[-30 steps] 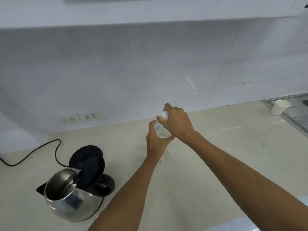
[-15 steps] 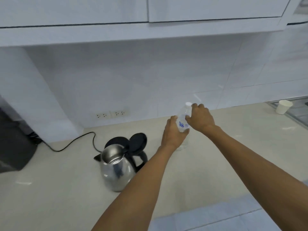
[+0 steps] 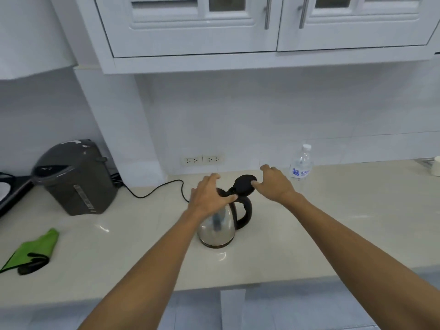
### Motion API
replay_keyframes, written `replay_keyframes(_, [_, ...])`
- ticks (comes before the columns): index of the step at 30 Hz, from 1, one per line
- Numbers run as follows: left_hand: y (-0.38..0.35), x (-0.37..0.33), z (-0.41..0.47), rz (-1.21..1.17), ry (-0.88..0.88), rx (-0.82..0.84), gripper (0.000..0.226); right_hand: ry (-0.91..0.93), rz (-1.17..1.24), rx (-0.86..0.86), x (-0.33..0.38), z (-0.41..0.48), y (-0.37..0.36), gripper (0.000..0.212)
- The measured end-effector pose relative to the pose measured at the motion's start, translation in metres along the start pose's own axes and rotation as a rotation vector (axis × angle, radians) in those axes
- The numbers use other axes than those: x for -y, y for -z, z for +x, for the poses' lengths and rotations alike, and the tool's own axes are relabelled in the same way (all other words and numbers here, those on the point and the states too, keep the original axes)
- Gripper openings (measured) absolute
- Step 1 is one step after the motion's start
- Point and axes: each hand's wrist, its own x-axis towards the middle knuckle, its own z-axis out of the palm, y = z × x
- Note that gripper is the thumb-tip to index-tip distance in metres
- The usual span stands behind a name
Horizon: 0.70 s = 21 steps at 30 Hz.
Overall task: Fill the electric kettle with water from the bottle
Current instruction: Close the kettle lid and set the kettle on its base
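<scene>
The steel electric kettle (image 3: 217,226) with a black handle stands mid-counter, its black lid (image 3: 244,185) tilted up and open. My left hand (image 3: 209,196) lies over the kettle's top, fingers spread, thumb by the lid hinge. My right hand (image 3: 273,184) is at the lid's right edge, thumb on its face and fingers curled behind it. The clear water bottle (image 3: 301,163), white cap on, stands upright by the wall, behind and to the right of my right hand, with nothing touching it.
A grey hot-water dispenser (image 3: 76,177) stands at the left, with a green cloth (image 3: 33,251) in front of it. The black cord (image 3: 154,189) runs left from the kettle, below the wall sockets (image 3: 202,160). A white cup (image 3: 437,166) is at far right. Cabinets (image 3: 262,25) hang overhead.
Both hands have let go of the bottle, which now stands by the wall, and moved left to the kettle. The view has pulled back and shows more of the counter.
</scene>
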Motion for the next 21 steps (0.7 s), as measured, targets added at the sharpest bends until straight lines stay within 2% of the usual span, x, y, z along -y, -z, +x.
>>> replay_keyframes(4, [0.011,0.056,-0.009,0.145,0.121,0.08,0.111,-0.054,0.118,0.089,-0.005,-0.011,-0.023,0.075])
replay_keyframes(7, [0.01,0.087,-0.008,0.168,0.194,0.085,0.118,-0.06,0.196,0.118,-0.01,-0.008,-0.032,0.087])
replay_keyframes(10, [0.005,0.103,0.001,0.15,0.222,0.089,0.121,-0.027,0.235,0.102,-0.013,0.003,-0.039,0.085])
replay_keyframes(15, [-0.008,0.11,0.022,0.078,0.206,0.118,0.122,0.12,0.281,0.065,-0.014,0.024,-0.055,0.097])
replay_keyframes(21, [-0.016,0.127,0.039,-0.092,0.173,0.22,0.114,0.383,0.205,0.076,0.004,0.044,-0.063,0.093])
